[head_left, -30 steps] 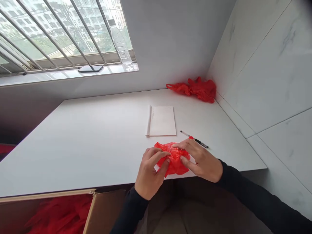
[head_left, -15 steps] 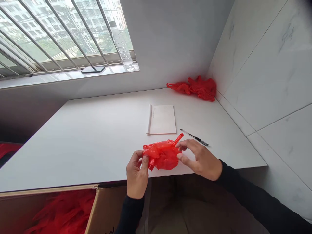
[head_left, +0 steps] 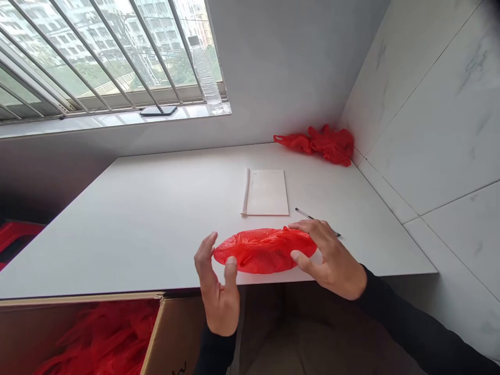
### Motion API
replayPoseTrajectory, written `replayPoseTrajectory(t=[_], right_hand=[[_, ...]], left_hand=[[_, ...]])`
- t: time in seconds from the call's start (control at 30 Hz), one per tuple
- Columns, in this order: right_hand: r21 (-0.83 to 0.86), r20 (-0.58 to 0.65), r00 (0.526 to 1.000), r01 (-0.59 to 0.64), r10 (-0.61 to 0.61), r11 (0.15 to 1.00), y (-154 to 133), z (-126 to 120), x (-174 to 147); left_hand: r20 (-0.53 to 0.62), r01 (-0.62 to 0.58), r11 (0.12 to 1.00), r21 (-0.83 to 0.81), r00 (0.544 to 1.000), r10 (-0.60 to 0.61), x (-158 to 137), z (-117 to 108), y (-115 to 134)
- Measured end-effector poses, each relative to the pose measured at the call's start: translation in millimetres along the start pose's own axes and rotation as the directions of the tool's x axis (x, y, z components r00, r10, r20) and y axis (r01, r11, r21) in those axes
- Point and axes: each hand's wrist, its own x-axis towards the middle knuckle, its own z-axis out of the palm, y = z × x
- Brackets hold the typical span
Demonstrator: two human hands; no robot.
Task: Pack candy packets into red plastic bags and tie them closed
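Observation:
A thin red plastic bag [head_left: 261, 252] lies spread sideways near the front edge of the white table [head_left: 148, 224]. My left hand [head_left: 216, 286] is at the bag's left end, thumb and fingers apart, nothing gripped. At the right end, my right hand [head_left: 328, 255] curves around the bag with its thumb and fingers spread; the fingertips reach over the bag's upper side. Whether they touch the plastic is hard to see. Behind the bag lies a notepad [head_left: 267, 192], with a pen [head_left: 303, 213] to its right, partly hidden by my right hand.
More red plastic bags [head_left: 332, 145] lie crumpled in the table's far right corner. A cardboard box [head_left: 156, 333] full of red plastic [head_left: 109, 338] stands below the front edge at left. On the windowsill are a clear bottle [head_left: 207, 78] and a dark phone-like object [head_left: 158, 111].
The crumpled red bag has spread out into a longer, flatter shape. My left hand has let go of it and opened; my right hand has moved slightly right. The view has shifted a little.

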Motion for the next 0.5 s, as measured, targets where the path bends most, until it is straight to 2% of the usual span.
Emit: replayPoseTrajectory(t=[0.07,0.1,0.13,0.2,0.27,0.33,0.4,0.5], right_hand=[[-0.015,0.029,0.998,0.058,-0.058,0.998,-8.8,9.6,3.8],[-0.019,0.033,0.997,0.074,-0.074,0.997,-11.5,12.9,5.6],[-0.013,0.025,0.997,0.075,-0.074,0.997,-12.8,14.3,7.0],[0.038,-0.010,1.000,0.012,-0.012,0.999,-11.4,11.1,7.8],[0.120,-0.058,0.992,-0.108,0.116,0.987,-6.2,1.9,6.2],[0.229,-0.111,0.958,-0.235,0.265,0.945,-0.1,-8.3,3.3],[0.350,-0.129,0.918,-0.312,0.375,0.883,3.9,-15.5,0.6],[0.432,-0.110,0.904,-0.331,0.413,0.839,0.9,-18.9,0.2]], left_hand=[[0.162,-0.255,0.951,0.172,0.960,0.228,-3.3,7.9,11.3],[0.228,-0.327,0.919,0.220,0.933,0.278,-3.2,10.8,13.3],[0.255,-0.347,0.907,0.238,0.923,0.286,-2.0,12.6,13.0],[0.216,-0.302,0.928,0.217,0.942,0.256,2.1,11.6,7.4],[0.133,-0.230,0.955,0.188,0.969,0.207,6.3,6.2,0.4],[0.051,-0.162,0.970,0.181,0.986,0.156,9.0,-0.3,-3.1],[-0.037,-0.110,0.977,0.184,0.992,0.119,9.5,-4.5,-0.8],[-0.095,-0.157,0.952,0.264,0.978,0.187,7.4,-4.9,12.4]])
